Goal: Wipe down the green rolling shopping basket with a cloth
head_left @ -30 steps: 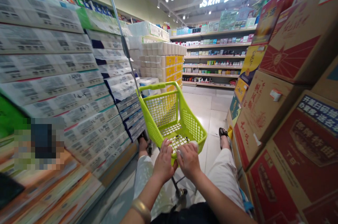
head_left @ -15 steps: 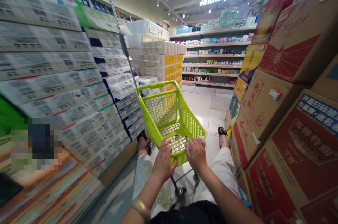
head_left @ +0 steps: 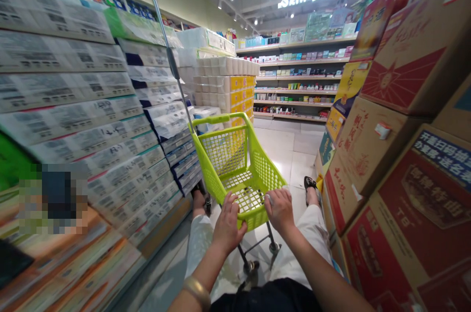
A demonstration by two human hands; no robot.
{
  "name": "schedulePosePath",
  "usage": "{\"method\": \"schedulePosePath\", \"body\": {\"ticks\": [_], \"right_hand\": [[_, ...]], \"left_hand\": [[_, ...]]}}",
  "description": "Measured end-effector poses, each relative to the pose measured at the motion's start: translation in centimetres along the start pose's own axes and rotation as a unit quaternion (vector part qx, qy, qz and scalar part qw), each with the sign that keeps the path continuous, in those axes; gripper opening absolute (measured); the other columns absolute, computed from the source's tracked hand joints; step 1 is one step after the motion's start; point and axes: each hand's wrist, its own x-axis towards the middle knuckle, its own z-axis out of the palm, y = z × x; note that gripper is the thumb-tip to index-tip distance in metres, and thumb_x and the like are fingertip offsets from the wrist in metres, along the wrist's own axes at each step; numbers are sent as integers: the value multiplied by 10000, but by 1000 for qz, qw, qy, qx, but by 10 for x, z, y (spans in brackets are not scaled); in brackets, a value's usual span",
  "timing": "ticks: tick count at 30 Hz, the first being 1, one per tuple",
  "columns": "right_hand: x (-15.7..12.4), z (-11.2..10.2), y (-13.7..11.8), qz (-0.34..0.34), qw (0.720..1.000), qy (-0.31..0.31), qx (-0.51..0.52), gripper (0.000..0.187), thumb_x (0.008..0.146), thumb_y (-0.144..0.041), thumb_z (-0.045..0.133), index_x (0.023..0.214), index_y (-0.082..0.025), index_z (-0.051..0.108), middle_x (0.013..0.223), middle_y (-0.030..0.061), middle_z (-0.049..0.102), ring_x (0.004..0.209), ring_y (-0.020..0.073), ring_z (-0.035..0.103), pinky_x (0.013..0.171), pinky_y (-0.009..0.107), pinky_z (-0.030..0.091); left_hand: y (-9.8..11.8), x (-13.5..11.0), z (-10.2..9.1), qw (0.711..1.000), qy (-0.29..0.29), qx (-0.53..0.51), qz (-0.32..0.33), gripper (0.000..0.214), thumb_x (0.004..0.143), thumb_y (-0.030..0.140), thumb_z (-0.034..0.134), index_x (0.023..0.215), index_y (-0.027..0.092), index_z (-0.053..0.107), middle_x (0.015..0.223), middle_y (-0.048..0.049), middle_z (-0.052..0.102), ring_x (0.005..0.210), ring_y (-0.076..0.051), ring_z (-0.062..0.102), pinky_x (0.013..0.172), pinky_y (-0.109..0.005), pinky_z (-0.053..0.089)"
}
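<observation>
A small lime-green plastic shopping cart (head_left: 235, 165) stands in the aisle right in front of me, its basket holding nothing. A metal pole (head_left: 167, 47) rises from its left side. My left hand (head_left: 228, 223) grips the near rim of the basket, fingers curled over the edge. My right hand (head_left: 279, 209) is closed on the same rim at the right corner, and something small and pale shows under its fingers. My legs in white trousers and my sandalled feet (head_left: 311, 184) flank the cart.
Stacked tissue packs (head_left: 91, 120) wall the left side. Big cardboard boxes (head_left: 397, 130) crowd the right. Toilet paper stacks (head_left: 228, 86) stand ahead on the left, with product shelves (head_left: 298, 81) across the far end. The tiled floor (head_left: 290, 150) runs between them.
My right hand has slid rightwards along the basket rim, away from my left hand. The cart has turned a little to the left and shifted slightly away from me.
</observation>
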Motion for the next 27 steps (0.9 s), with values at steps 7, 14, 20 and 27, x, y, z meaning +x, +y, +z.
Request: {"method": "schedulePosePath", "body": {"ticks": [7,14,20,27], "right_hand": [[-19,16,-60,-85,993,-59,53,147,888,-285,475,854,-225,605,789,18,581,803,179,478,828,320,298],[8,-7,25,-78,996,-50,0,257,939,-266,384,775,-203,571,735,29,575,760,176,485,817,308,311],[-1,4,-9,-20,1000,-8,-10,258,925,-259,396,722,-208,547,701,25,553,734,183,458,797,321,303],[-11,16,-47,-112,992,-49,18,153,874,-289,480,788,-217,584,736,16,565,743,172,469,756,308,294]], "left_hand": [[-1,-1,0,1000,-8,-5,21,310,739,118,487,1033,198,430,1299,-130,451,1395,-306,253,1083,-562,371],[2,-1,-5,1000,-2,-6,1,313,660,95,544,928,221,441,1301,-94,468,1393,-307,263,1085,-537,383],[6,2,4,1000,2,-10,-1,296,667,101,544,926,211,451,1307,-105,463,1393,-322,255,1084,-557,372],[1,5,3,1000,1,-19,16,323,704,95,504,1008,198,465,1311,-121,465,1405,-296,237,1083,-547,376]]}}
